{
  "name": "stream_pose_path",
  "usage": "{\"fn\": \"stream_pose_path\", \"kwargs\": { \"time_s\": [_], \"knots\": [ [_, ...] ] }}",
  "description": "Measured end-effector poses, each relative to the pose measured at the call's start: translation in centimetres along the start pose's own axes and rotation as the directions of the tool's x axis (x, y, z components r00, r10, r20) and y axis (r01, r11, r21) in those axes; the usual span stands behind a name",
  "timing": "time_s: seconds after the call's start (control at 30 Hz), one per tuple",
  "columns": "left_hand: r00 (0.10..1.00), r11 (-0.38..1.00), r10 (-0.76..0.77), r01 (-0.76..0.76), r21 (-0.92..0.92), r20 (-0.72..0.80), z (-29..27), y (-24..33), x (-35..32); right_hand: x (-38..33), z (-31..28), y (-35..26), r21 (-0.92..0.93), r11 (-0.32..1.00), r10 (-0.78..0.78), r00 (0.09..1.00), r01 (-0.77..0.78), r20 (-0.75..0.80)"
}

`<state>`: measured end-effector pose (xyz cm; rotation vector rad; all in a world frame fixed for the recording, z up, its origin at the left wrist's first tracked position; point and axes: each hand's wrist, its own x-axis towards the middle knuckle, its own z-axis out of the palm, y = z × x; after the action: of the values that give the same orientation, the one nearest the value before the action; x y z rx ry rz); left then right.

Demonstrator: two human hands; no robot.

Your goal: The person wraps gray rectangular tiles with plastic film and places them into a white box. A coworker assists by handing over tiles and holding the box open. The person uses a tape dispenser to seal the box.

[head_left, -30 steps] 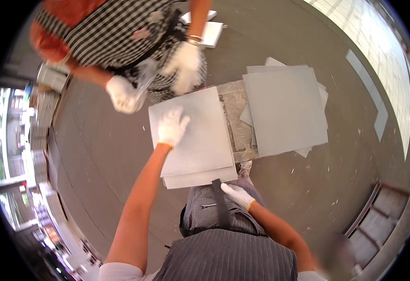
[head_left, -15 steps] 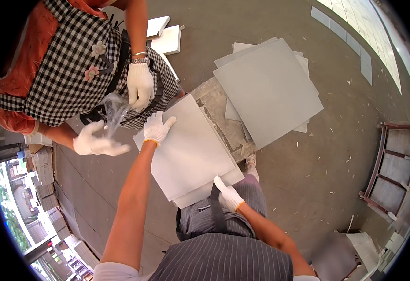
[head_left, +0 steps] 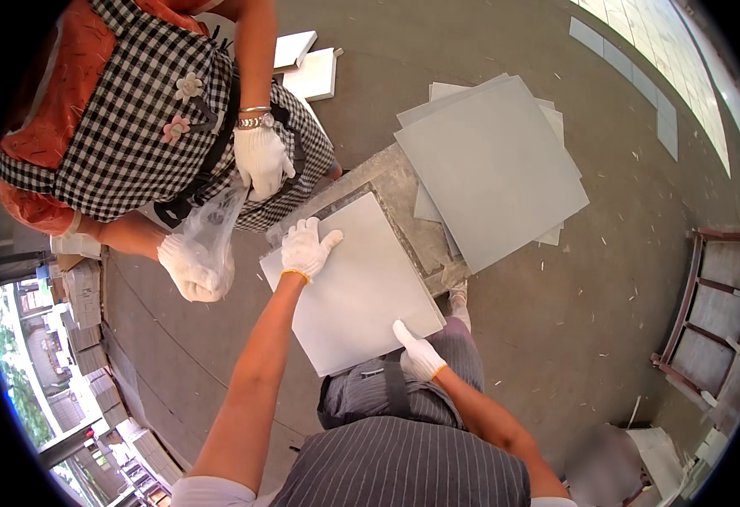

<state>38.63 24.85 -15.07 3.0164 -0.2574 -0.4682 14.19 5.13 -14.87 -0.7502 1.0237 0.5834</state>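
Observation:
A flat, square whitish panel [head_left: 361, 287] lies in front of me, tilted toward my lap, with another panel's edge peeking out from under it. My left hand [head_left: 309, 248], in a white knit glove, rests on its far left part with the fingers spread. At the near right edge, my gloved right hand [head_left: 420, 355] grips the panel, thumb on top and fingers hidden beneath. Across from me at the left, a co-worker's gloved hand [head_left: 196, 269] is in a clear plastic bag [head_left: 218, 224]. The co-worker's other glove [head_left: 260, 160] is at the bag's upper end.
Beyond my panel stands a low, worn bench [head_left: 391, 182]. Several grey square panels [head_left: 496, 173] lie there in a skewed stack. White boxes [head_left: 311, 74] sit behind the co-worker. A reddish-brown frame [head_left: 712, 304] stands at the right, and stacked cartons [head_left: 87, 296] line the left.
My left hand has shifted right and nearer along the panel. The two panel edges near my lap now line up more closely. The co-worker's hand has gone into the plastic bag.

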Motion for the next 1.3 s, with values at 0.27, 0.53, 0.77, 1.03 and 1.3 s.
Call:
{"fn": "stream_pose_path", "kwargs": {
  "time_s": [0.27, 0.53, 0.77, 1.03, 1.3],
  "knots": [
    [0.997, 1.000, -0.022, 0.022, 0.009, -0.072, 0.9, 0.0, -0.9, 1.6, -1.9, 1.0, -0.215, 0.976, -0.029, 0.996, 0.047, 0.086],
    [0.954, 0.996, -0.013, 0.041, 0.084, -0.301, 6.1, 1.0, -13.8, 0.8, -9.3, -4.1, -0.800, 0.442, -0.117, 0.911, 0.405, 0.396],
    [0.929, 0.977, -0.209, 0.213, -0.022, -0.306, 5.8, 4.2, -18.2, -1.6, -7.7, -11.0, -0.685, 0.496, -0.349, 0.845, 0.534, 0.405],
    [0.888, 0.811, -0.428, 0.297, -0.504, -0.167, 4.4, 6.4, -20.4, 0.0, 3.6, -15.7, -0.411, 0.744, -0.171, 0.744, 0.528, 0.646],
    [0.877, -0.676, -0.406, -0.099, -0.730, 0.256, -4.6, 7.9, -20.2, -0.7, 10.8, -18.2, -0.456, 0.873, 0.041, 0.906, 0.173, 0.421]
  ]
}}
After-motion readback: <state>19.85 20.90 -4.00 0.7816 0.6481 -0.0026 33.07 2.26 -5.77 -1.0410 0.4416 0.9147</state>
